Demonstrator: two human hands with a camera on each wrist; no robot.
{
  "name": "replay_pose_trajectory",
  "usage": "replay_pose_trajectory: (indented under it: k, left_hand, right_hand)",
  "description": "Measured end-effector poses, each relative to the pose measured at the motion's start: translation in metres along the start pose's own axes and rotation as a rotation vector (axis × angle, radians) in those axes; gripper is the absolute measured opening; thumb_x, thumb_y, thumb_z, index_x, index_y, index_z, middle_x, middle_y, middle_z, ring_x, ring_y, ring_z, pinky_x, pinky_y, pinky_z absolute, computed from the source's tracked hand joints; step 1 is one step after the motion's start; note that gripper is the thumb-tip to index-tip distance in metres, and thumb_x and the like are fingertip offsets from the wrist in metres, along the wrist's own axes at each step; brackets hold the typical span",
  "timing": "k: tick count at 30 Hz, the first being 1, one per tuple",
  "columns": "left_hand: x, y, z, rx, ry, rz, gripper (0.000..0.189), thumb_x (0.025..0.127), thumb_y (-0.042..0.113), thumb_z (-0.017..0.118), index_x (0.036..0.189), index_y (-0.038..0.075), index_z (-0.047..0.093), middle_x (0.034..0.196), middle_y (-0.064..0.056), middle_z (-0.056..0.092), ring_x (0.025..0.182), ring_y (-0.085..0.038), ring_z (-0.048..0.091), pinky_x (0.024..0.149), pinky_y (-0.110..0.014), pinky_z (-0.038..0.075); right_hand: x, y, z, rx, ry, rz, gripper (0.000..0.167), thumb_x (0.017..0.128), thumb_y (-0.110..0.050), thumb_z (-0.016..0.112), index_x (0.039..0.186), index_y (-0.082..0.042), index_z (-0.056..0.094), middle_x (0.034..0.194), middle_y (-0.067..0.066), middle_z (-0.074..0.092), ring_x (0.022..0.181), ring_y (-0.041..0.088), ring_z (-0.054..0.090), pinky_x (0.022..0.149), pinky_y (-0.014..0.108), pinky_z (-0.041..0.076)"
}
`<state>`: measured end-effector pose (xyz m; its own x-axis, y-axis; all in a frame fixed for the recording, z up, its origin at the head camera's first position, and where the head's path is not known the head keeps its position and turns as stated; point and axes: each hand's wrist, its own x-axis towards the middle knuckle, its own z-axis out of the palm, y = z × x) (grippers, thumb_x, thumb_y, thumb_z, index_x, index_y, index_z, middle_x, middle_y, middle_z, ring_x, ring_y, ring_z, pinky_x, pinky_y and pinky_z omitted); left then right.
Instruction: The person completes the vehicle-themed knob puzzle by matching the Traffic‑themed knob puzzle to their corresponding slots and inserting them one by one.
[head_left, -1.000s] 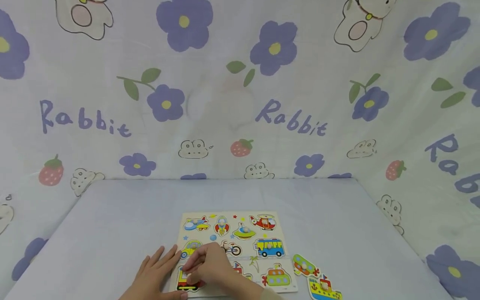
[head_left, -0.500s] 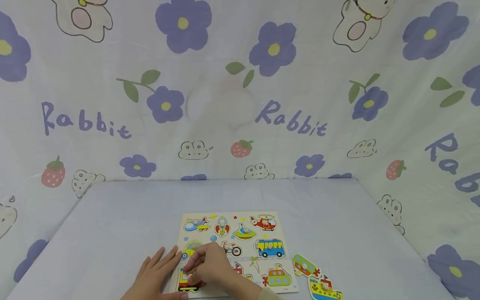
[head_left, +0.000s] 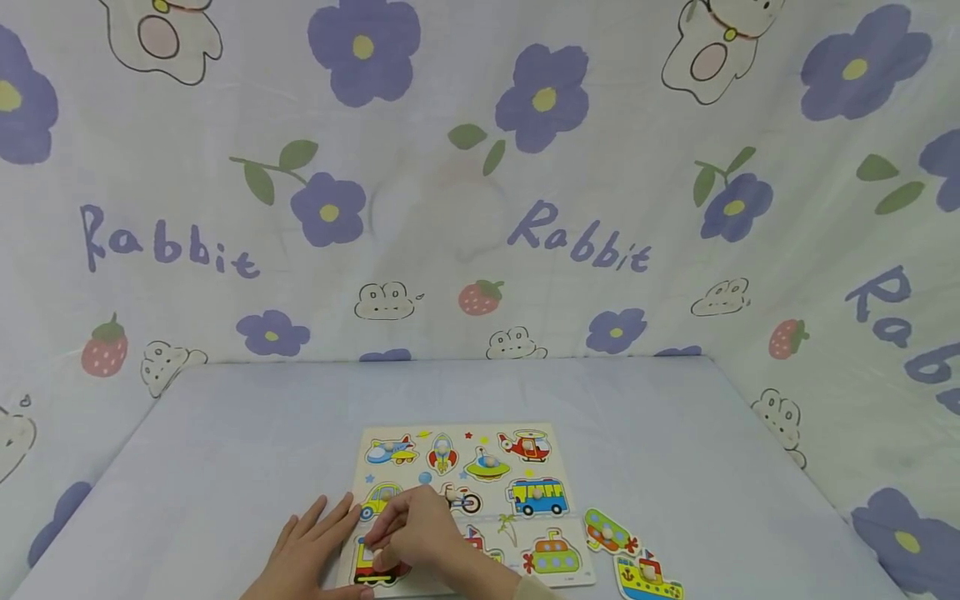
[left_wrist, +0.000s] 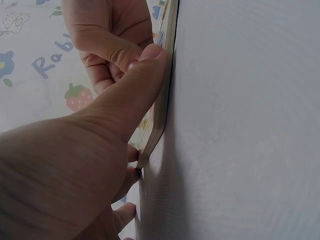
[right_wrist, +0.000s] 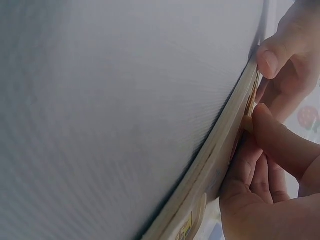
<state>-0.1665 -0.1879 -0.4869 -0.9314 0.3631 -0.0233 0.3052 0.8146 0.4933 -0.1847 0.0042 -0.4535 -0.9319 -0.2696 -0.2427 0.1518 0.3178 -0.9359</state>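
A wooden peg puzzle board (head_left: 555, 521) lies on the table with vehicle pictures and knobbed pieces. At its lower left corner my right hand (head_left: 423, 529) pinches the knob of a red and yellow puzzle piece (head_left: 367, 575) that looks like a train. The right wrist view shows this pale knob (right_wrist: 247, 123) between thumb and fingers. My left hand (head_left: 307, 550) rests at the board's left edge, fingers spread and straight. Its thumb (left_wrist: 145, 70) touches the near edge in the left wrist view. The right hand covers part of the bottom row.
Off the board's right side lie a green submarine piece (head_left: 609, 533) and a yellow and blue boat piece (head_left: 648, 579). Knobbed pieces such as the blue bus (head_left: 551, 496) and the helicopter (head_left: 517, 442) are on the board. A patterned cloth (head_left: 435, 250) hangs behind the table.
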Motion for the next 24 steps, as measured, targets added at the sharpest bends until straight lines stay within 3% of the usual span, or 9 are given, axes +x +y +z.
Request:
replay_pose_trajectory:
  k: [16,21,24]
  left_hand:
    - [0.002,-0.003,0.002,0.002,0.007,0.006,0.105,0.068,0.076,0.069,0.147,0.011,0.048,0.153,-0.009,0.040,0.141,-0.046,0.022,0.105,-0.074,0.015]
    - [0.003,-0.005,0.002,-0.003,0.015,0.029,0.104,0.070,0.076,0.068,0.147,0.009,0.047,0.153,-0.011,0.040,0.140,-0.048,0.023,0.104,-0.075,0.016]
    - [0.003,-0.004,0.002,0.007,0.021,0.025,0.104,0.070,0.075,0.069,0.146,0.009,0.048,0.152,-0.012,0.040,0.139,-0.048,0.024,0.104,-0.075,0.017]
  right_hand:
    - [0.003,0.004,-0.002,0.055,-0.014,-0.010,0.025,0.066,0.015,0.082,0.074,-0.006,0.072,0.067,0.004,0.070,0.061,0.012,0.067,0.042,0.023,0.050]
    - [0.002,0.003,-0.029,0.151,-0.166,-0.038,0.023,0.076,0.008,0.079,0.095,-0.003,0.073,0.087,0.009,0.074,0.079,0.018,0.071,0.064,0.027,0.058]
    - [-0.008,0.000,-0.062,0.192,-0.173,-0.085,0.024,0.084,-0.002,0.076,0.107,-0.002,0.070,0.101,0.011,0.073,0.091,0.021,0.069,0.081,0.031,0.056]
